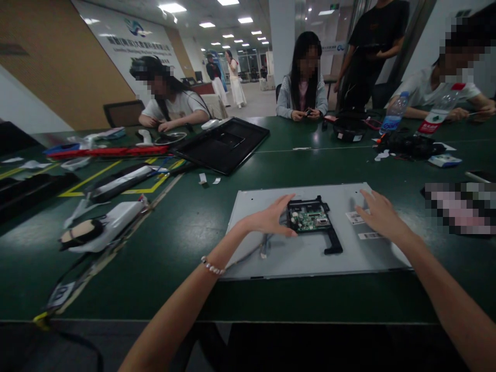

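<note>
A flat grey-white display panel lies on the green table in front of me, its back facing up. On its middle sits a green circuit board in a black plastic bracket. My left hand is open, thumb and fingers spread at the left edge of the board; whether it touches cannot be told. My right hand is open over the panel's right part, beside a white label. A thin cable with a connector lies on the panel left of the board.
A black monitor frame lies beyond the panel. To the left are a white device, cables and yellow tape lines. Bottles and a black bundle stand at the far right. Several people sit or stand around the table.
</note>
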Motion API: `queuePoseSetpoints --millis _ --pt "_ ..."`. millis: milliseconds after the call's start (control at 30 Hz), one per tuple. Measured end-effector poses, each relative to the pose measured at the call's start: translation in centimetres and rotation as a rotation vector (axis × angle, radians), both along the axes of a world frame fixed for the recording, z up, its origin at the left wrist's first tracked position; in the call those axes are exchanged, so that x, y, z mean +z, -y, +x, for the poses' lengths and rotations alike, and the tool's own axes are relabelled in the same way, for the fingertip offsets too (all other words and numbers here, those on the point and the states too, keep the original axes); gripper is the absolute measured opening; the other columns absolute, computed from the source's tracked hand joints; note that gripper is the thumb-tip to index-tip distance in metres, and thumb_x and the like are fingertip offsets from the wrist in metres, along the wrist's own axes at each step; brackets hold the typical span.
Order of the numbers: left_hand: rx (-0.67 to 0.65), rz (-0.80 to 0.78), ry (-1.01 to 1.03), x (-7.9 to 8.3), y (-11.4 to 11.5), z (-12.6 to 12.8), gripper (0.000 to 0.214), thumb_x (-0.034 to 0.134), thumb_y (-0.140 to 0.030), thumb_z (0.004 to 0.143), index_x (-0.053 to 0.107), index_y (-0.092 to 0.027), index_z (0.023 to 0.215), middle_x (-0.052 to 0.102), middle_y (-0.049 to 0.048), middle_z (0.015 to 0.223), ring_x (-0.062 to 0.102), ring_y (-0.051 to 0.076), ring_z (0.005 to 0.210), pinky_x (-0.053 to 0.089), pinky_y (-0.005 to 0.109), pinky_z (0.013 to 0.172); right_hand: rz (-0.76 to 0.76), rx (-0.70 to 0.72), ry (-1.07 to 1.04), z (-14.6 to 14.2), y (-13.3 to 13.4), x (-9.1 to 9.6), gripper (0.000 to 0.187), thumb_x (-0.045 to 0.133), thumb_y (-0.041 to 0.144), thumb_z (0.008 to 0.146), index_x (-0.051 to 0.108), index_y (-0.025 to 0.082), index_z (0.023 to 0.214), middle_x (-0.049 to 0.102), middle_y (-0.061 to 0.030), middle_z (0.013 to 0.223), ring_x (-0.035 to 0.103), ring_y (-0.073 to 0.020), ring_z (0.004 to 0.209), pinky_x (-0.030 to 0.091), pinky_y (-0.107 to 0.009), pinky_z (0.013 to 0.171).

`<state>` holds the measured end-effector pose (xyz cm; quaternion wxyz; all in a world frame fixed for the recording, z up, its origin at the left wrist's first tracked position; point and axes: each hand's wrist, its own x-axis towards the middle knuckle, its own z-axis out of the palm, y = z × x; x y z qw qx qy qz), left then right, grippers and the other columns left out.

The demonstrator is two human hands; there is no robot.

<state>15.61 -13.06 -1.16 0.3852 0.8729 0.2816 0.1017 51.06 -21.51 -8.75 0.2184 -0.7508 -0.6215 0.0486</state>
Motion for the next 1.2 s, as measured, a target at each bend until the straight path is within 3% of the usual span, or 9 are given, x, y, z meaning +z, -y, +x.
queuePoseSetpoints --millis 100,200,300,433,567,667,800,1067,1200 --pt "0.08 0.06 0.049 1.2 -2.1 -2.7 0.094 0.079 -0.046 0.068 0.037 -0.021 0.148 0.026 0.0125 0.159 0.019 0.034 0.147 0.016 0.045 0.121 0.002 0.114 0.073 -1.5 0.3 0.3 0.062 0.048 0.051 0.09 0.042 0.027 0.146 0.031 -0.0103 0.158 0.018 -0.0428 0.145 0.018 -0.07 0.111" --pt "0.26 0.211 0.013 1.7 -5.8 -7.2 0.064 0.072 -0.037 0.076 0.053 -0.019 0.134 0.047 0.01 0.147 0.039 0.031 0.138 0.022 0.042 0.118 -0.044 0.285 0.065 -2.9 0.7 0.8 0.057 0.043 0.053 0.093 0.039 0.036 0.147 0.027 -0.0016 0.161 0.014 -0.0389 0.147 0.015 -0.069 0.112" --pt "0.5 0.38 -0.079 1.5 -9.5 -12.1 0.046 0.069 -0.025 0.077 0.061 -0.014 0.121 0.061 0.0093 0.13 0.05 0.031 0.127 0.03 0.041 0.114 -0.075 0.399 0.042 -4.2 1.0 1.5 0.053 0.037 0.048 0.097 0.032 0.042 0.15 0.021 0.0044 0.162 0.011 -0.0337 0.148 0.013 -0.065 0.115" --pt "0.657 0.489 -0.267 1.0 -12.2 -16.1 0.034 0.061 -0.019 0.082 0.063 -0.013 0.115 0.064 0.0105 0.123 0.052 0.031 0.123 0.031 0.044 0.112 -0.063 0.512 -0.083 -5.6 1.4 2.9 0.051 0.025 0.042 0.102 0.021 0.043 0.153 0.021 0.0073 0.162 0.012 -0.0254 0.149 0.009 -0.056 0.12" --pt "0.701 0.539 -0.477 1.0 -13.5 -17.2 0.028 0.057 -0.017 0.085 0.066 -0.013 0.111 0.066 0.0133 0.115 0.056 0.031 0.116 0.037 0.047 0.106 -0.026 0.608 -0.211 -6.9 1.6 4.0 0.062 0.035 0.051 0.099 0.012 0.042 0.155 0.016 0.006 0.163 0.013 -0.0261 0.149 0.015 -0.053 0.12" --pt "0.69 0.597 -0.662 0.9 -14.4 -17.4 0.026 0.057 -0.016 0.084 0.068 -0.013 0.107 0.067 0.0154 0.11 0.058 0.032 0.111 0.042 0.045 0.1 -0.031 0.696 -0.194 -7.4 1.7 4.2 0.072 0.047 0.056 0.094 0.013 0.04 0.155 0.013 0.0048 0.164 0.011 -0.0294 0.149 0.019 -0.056 0.119" --pt "0.66 0.671 -0.836 0.4 -15.1 -17.7 0.023 0.051 -0.019 0.088 0.069 -0.012 0.1 0.068 0.0181 0.105 0.062 0.032 0.104 0.047 0.042 0.09 -0.103 0.748 -0.134 -7.7 1.9 4.2 0.074 0.052 0.058 0.09 0.02 0.04 0.154 0.023 0.0038 0.162 0.012 -0.0308 0.149 0.023 -0.059 0.118" --pt "0.579 0.819 -0.948 -0.2 -15.7 -17.2 0.033 0.04 -0.01 0.087 0.071 -0.011 0.099 0.07 0.0204 0.098 0.066 0.032 0.095 0.05 0.038 0.079 -0.08 0.75 -0.046 -7.9 2.2 4.3 0.075 0.056 0.061 0.087 0.033 0.032 0.152 0.032 -0.0013 0.158 0.016 -0.0319 0.148 0.026 -0.059 0.116" --pt "0.601 0.811 -0.909 -0.2 -16.0 -17.3 0.033 0.041 -0.01 0.087 0.072 -0.011 0.098 0.07 0.0198 0.097 0.066 0.031 0.094 0.049 0.036 0.077 -0.055 0.74 -0.003 -8.1 2.5 4.5 0.073 0.056 0.061 0.087 0.037 0.029 0.15 0.036 -0.0032 0.157 0.018 -0.0318 0.147 0.024 -0.057 0.118"
